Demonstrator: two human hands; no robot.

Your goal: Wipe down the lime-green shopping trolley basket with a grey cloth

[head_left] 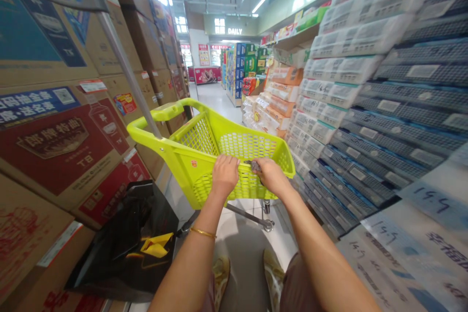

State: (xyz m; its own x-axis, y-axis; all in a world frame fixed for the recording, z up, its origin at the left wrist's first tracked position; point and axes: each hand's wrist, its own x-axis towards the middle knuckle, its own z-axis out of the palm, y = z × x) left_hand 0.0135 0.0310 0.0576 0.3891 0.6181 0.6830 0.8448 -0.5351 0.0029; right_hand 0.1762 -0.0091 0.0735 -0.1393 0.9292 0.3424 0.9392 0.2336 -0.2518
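A lime-green shopping cart [179, 151] stands sideways before me, its handle end to the left. My left hand [225, 174] is closed over the near rim of its basket, fingers curled across the top edge. To the right along that rim, my right hand [272, 175] is closed on a small, crumpled dark grey rag [253, 165] pressed against the edge. Part of the rag is hidden by the fingers. Through the basket's open top, only its latticed walls show.
Stacked cartons [54, 141] line the left side, with a black bag [124, 248] holding something yellow at their foot. Wrapped tissue packs [329, 92] rise on the right. A metal pole [126, 66] slants down at the left. Between the stacks, the aisle floor [214, 100] runs ahead.
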